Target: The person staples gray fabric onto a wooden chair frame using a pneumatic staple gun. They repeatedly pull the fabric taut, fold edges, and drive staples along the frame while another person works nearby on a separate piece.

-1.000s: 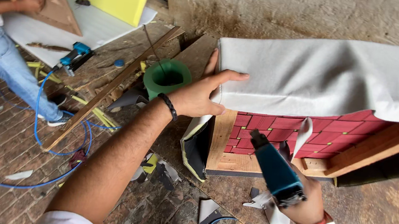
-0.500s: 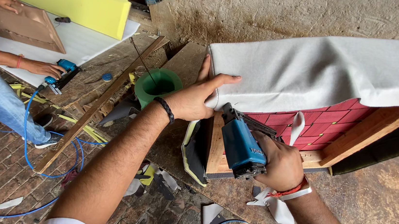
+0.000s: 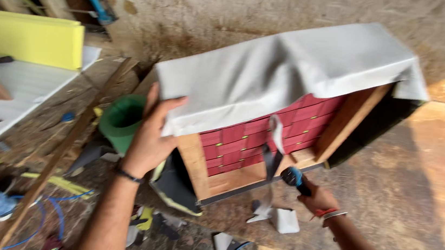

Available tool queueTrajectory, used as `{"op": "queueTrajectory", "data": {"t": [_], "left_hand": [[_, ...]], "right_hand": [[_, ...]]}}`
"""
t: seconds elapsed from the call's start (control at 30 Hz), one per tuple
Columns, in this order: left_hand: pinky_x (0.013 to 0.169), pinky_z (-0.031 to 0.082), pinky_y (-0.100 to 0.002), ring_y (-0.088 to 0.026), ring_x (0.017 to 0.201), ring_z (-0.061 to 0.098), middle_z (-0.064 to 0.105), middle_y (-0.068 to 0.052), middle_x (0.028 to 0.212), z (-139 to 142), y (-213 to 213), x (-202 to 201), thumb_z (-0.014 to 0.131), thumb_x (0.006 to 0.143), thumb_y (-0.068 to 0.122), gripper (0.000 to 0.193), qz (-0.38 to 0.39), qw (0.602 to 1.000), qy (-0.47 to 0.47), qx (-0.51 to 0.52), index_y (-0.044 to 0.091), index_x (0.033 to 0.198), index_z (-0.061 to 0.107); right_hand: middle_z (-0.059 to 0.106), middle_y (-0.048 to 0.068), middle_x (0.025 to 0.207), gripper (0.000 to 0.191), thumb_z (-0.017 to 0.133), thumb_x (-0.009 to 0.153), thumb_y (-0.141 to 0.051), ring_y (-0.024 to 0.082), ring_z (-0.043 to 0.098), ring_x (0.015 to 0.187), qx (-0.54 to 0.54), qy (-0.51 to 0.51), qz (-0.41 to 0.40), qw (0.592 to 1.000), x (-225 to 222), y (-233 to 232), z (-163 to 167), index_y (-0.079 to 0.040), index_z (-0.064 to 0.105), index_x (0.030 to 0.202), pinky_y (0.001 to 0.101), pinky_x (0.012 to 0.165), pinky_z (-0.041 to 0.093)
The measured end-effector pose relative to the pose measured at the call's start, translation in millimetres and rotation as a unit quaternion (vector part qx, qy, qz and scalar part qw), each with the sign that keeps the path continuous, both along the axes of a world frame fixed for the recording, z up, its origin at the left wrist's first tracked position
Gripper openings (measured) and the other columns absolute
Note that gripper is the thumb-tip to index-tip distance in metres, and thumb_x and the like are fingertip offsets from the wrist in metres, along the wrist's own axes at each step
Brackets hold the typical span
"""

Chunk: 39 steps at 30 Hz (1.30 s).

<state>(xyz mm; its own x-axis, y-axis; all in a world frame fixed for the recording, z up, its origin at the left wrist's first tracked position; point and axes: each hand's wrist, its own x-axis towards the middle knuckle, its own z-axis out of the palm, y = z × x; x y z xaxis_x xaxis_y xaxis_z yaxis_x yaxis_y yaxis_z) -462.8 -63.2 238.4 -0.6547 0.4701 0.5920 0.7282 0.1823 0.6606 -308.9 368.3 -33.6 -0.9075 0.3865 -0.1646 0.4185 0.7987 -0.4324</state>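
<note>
Cloth [image 3: 271, 75], pale grey, drapes over the top of a wooden frame [image 3: 197, 163] that lies on the floor with its long axis running from lower left to upper right. The frame serves as the landmark for everything else. Red webbing [image 3: 254, 139] fills its open face, below the cloth's hanging edge.

At the frame's left end, the left hand [image 3: 152, 134] lies spread and flat, palm pressing the cloth's corner against the wood, fingers pointing up along the edge. It touches the cloth directly and is the nearer of the two hands to it.

Below the frame's lower rail, near its middle, the right hand [image 3: 317, 198] is closed around a blue tool [image 3: 294, 178], whose tip points up toward the rail. It sits just beside the wood, apart from the cloth. A loose grey strip [image 3: 273, 151] hangs down the frame's face just left of the tool.

So the cloth lies up and to the left of the tool hand, with its free edge running along the frame's length between the two hands.

A green bucket [image 3: 119, 120] stands left of the frame, just beyond the left hand. Fabric scraps [image 3: 284, 220] lie on the floor below the frame.
</note>
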Motion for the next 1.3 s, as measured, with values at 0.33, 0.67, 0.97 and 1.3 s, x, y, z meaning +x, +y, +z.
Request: {"op": "queueTrajectory", "data": {"t": [0.33, 0.67, 0.97, 1.3], "left_hand": [[0.120, 0.035, -0.040, -0.032, 0.155, 0.032, 0.020, -0.018, 0.170, 2.3, 24.3, 34.1, 0.054, 0.064, -0.022, 0.074, 0.134, 0.990, -0.016, 0.032, 0.011, 0.130, 0.059], [0.116, 0.044, -0.041, -0.033, 0.153, 0.037, 0.031, -0.018, 0.168, -2.3, 42.3, 70.9, 0.050, 0.064, -0.022, 0.067, 0.195, 0.976, -0.001, 0.095, 0.009, 0.121, 0.062], [0.109, 0.050, -0.044, -0.038, 0.146, 0.047, 0.034, -0.023, 0.164, -2.6, 41.8, 97.5, 0.054, 0.065, -0.018, 0.061, 0.211, 0.974, 0.040, 0.078, 0.006, 0.120, 0.064], [0.107, 0.055, -0.042, -0.038, 0.142, 0.051, 0.026, -0.026, 0.167, -5.9, 36.7, 47.4, 0.051, 0.073, -0.010, 0.057, 0.165, 0.979, -0.001, 0.119, 0.007, 0.126, 0.061]], "right_hand": [[0.075, 0.017, 0.104, 0.079, 0.075, 0.076, -0.017, 0.031, 0.073, 0.106, 0.023, -0.020, 0.013, 0.999, 71.7, 71.4, -78.7, -0.033, 0.051, 0.149, 0.0375, 0.097, 0.056], [0.066, 0.009, 0.134, 0.043, 0.081, 0.080, -0.020, 0.028, 0.064, 0.122, 0.066, 0.539, 0.201, 0.815, 23.0, 9.2, 225.1, -0.014, 0.069, 0.121, 0.0400, 0.099, 0.055], [0.042, 0.008, 0.158, 0.092, 0.083, 0.063, -0.008, 0.023, 0.043, 0.142, 0.367, 0.313, 0.304, 0.822, -49.5, -64.3, 347.2, -0.026, 0.054, 0.149, 0.0436, 0.117, 0.032], [0.064, -0.001, 0.141, 0.066, 0.078, 0.072, -0.018, 0.018, 0.062, 0.126, 0.317, 0.399, 0.230, 0.829, -101.4, -65.6, 322.7, -0.028, 0.065, 0.136, 0.0408, 0.109, 0.047]]}}
